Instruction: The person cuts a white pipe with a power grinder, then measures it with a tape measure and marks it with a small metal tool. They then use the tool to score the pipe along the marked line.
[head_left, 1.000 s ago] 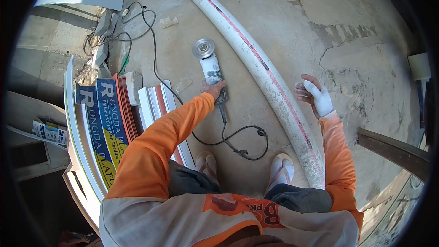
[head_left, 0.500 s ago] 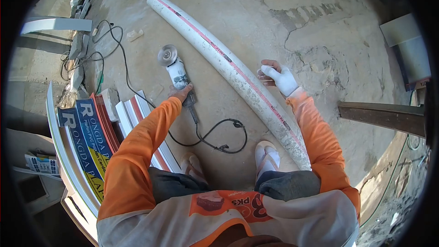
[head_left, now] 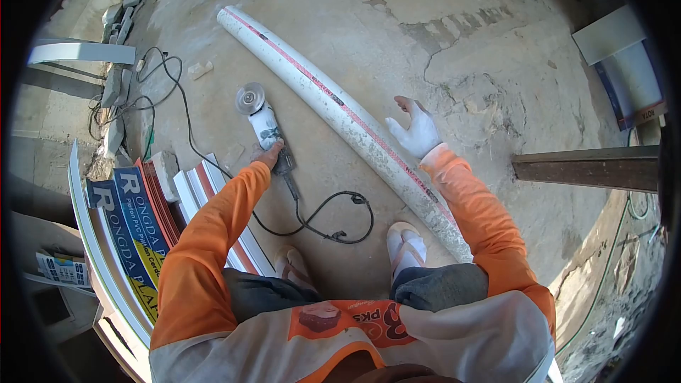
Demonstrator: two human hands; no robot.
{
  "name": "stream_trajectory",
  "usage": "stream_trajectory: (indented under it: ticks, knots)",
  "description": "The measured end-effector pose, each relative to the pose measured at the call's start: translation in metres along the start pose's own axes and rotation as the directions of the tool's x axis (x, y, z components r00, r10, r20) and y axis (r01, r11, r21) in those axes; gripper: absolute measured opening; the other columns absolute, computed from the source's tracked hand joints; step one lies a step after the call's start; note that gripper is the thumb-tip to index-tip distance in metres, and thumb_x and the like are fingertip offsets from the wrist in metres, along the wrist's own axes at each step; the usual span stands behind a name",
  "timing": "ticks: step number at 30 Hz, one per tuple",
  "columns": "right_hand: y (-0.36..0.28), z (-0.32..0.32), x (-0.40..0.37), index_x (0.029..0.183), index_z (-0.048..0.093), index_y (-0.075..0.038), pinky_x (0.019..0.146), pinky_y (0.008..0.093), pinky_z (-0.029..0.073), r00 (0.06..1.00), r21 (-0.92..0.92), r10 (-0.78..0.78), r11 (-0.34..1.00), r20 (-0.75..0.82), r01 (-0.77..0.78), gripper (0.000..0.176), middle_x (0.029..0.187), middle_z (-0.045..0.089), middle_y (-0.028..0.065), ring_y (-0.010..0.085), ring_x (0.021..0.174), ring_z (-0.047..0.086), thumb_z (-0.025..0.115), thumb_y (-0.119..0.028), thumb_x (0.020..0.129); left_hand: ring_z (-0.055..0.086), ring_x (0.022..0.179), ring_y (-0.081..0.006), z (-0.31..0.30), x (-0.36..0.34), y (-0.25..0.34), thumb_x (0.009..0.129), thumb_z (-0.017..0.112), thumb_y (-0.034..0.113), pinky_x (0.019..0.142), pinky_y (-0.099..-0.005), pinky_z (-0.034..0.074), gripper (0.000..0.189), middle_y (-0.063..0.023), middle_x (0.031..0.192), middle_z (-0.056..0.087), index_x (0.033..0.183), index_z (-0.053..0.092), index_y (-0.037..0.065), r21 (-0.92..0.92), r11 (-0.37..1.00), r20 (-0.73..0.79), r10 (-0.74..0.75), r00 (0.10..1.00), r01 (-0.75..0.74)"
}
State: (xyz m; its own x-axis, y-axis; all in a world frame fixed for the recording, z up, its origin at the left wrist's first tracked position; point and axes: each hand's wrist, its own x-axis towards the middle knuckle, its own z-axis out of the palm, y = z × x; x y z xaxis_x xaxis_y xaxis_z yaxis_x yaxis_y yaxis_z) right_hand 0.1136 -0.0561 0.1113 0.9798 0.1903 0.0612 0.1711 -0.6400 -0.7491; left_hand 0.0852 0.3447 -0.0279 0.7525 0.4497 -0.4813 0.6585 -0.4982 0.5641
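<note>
My left hand (head_left: 267, 155) is closed round the rear body of an angle grinder (head_left: 266, 128), which has a white head and a round disc at its far end. Its black cord runs from the back of the tool in loops over the concrete. A long white pipe (head_left: 340, 117) with a red stripe and grey dirt specks lies slantwise on the ground between my hands. In a white glove with bare fingertips, my right hand (head_left: 417, 130) is held just right of the pipe, thumb and fingers apart, holding nothing.
Printed blue and white panels (head_left: 135, 213) stand bundled at the left, beside white strips with a brown stripe (head_left: 220, 202). Broken blocks (head_left: 113, 85) line the left edge. A dark metal beam (head_left: 585, 168) juts in from the right. My sandalled feet are below the pipe.
My right hand has turned, its fingers opening out and pointing more forward. The left hand stays on the angle grinder, and the whole view has shifted slightly.
</note>
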Motion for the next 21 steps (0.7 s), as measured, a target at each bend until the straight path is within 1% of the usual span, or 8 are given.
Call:
stream_trajectory:
  ticks: [2,6,9,12,14,16,17,21]
  knots:
    - [0.005,0.002,-0.002,0.119,0.048,-0.002,0.089,0.0411,0.044,0.997,-0.098,-0.074,0.993,-0.022,0.071,0.05,0.114,0.053,0.0229,0.0363,0.103,0.055,0.06,-0.028,0.077,0.054,0.107,-0.0361,0.0,0.001,-0.004,0.066,0.064,0.059,0.088,-0.0396,0.043,0.087,-0.0242,0.114,0.054,0.121,0.04,-0.005,0.031,0.999,-0.039,0.026,0.999,-0.025]
    - [0.005,-0.003,-0.004,0.119,0.049,-0.002,0.087,0.0416,0.045,0.998,-0.131,-0.057,0.99,0.027,0.06,0.05,0.113,0.054,0.0226,0.0378,0.101,0.055,0.059,-0.028,0.077,0.051,0.111,-0.0382,-0.007,-0.003,-0.001,0.066,0.061,0.063,0.092,-0.0394,0.039,0.087,-0.0262,0.117,0.053,0.118,0.046,-0.005,0.107,0.994,-0.064,0.043,0.997,-0.036]
    - [0.01,-0.007,-0.007,0.117,0.05,-0.002,0.086,0.0418,0.045,0.998,-0.115,0.0,0.993,0.066,0.007,0.049,0.111,0.055,0.0227,0.0378,0.098,0.056,0.059,-0.028,0.076,0.059,0.095,-0.0358,-0.008,0.001,-0.009,0.073,0.057,0.062,0.083,-0.0401,0.045,0.075,-0.024,0.098,0.061,0.112,0.05,-0.002,0.116,0.991,-0.157,0.085,0.984,-0.067]
    - [0.019,-0.009,-0.011,0.117,0.051,-0.002,0.086,0.0418,0.045,0.998,-0.156,0.025,0.988,0.064,-0.015,0.049,0.109,0.057,0.022,0.0376,0.097,0.057,0.059,-0.028,0.076,0.062,0.078,-0.0324,-0.016,-0.019,0.006,0.079,0.057,0.052,0.074,-0.0401,0.047,0.054,-0.0204,0.083,0.063,0.096,0.056,0.001,0.282,0.939,-0.277,0.276,0.92,-0.196]
    - [0.022,-0.01,-0.011,0.117,0.051,-0.002,0.087,0.0413,0.045,0.977,-0.101,0.086,0.993,0.193,-0.068,0.05,0.106,0.059,0.0214,0.0367,0.098,0.057,0.059,-0.028,0.076,0.062,0.074,-0.0318,-0.02,-0.006,-0.009,0.079,0.059,0.048,0.071,-0.0392,0.047,0.05,-0.0201,0.081,0.063,0.095,0.057,0.001,0.302,0.913,-0.308,0.366,0.878,-0.274]
    - [0.028,-0.013,-0.012,0.117,0.051,-0.002,0.086,0.041,0.046,0.967,-0.151,0.106,0.986,0.232,-0.072,0.052,0.103,0.061,0.0207,0.0356,0.096,0.058,0.06,-0.03,0.075,0.062,0.077,-0.0344,-0.023,-0.002,-0.012,0.078,0.059,0.04,0.072,-0.0433,0.047,0.037,-0.0178,0.078,0.065,0.095,0.057,0.007,0.177,0.931,-0.166,0.348,0.923,-0.319]
    - [0.029,-0.013,-0.013,0.117,0.051,-0.002,0.085,0.0407,0.046,0.951,-0.195,0.127,0.978,0.282,-0.072,0.053,0.1,0.062,0.0199,0.0345,0.095,0.06,0.061,-0.032,0.073,0.062,0.077,-0.0344,-0.024,0.001,-0.015,0.078,0.059,0.04,0.072,-0.0433,0.047,0.037,-0.0178,0.078,0.065,0.095,0.057,0.007,0.174,0.932,-0.178,0.346,0.921,-0.317]
    - [0.015,-0.047,-0.005,0.119,0.051,0.0,0.09,0.0395,0.044,0.867,-0.332,0.181,0.943,0.465,-0.019,0.055,0.109,0.059,0.0219,0.0355,0.102,0.056,0.06,-0.031,0.074,0.062,0.074,-0.0354,-0.033,-0.019,-0.006,0.077,0.06,0.033,0.07,-0.043,0.048,0.029,-0.0156,0.074,0.065,0.094,0.058,0.01,0.314,0.88,-0.185,0.426,0.886,-0.357]
